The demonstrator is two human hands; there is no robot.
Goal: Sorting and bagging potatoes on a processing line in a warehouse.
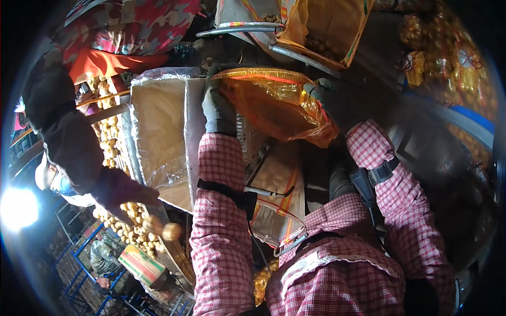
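Observation:
An orange mesh bag (272, 106) hangs between my two gloved hands, its mouth spread wide. My left hand (216, 104), in a grey and white work glove, grips the left side of the rim; the fingertips are partly in shadow. My right hand (326, 94), in a dark green glove, holds the right side of the rim. Just left of my left hand stands a white plastic-lined bag (162, 130) with its mouth open. Below the mesh bag, another bag with orange and yellow stripes (294, 185) hangs near a bent metal hook (270, 192).
Potatoes (112, 134) lie along a conveyor at the left, where a co-worker's dark-gloved hand (138, 193) reaches over. Open bags hang from metal bars (241, 29) at the top. Filled mesh bags (446, 63) are stacked at the right. A person sits beside a carton (141, 264) at lower left.

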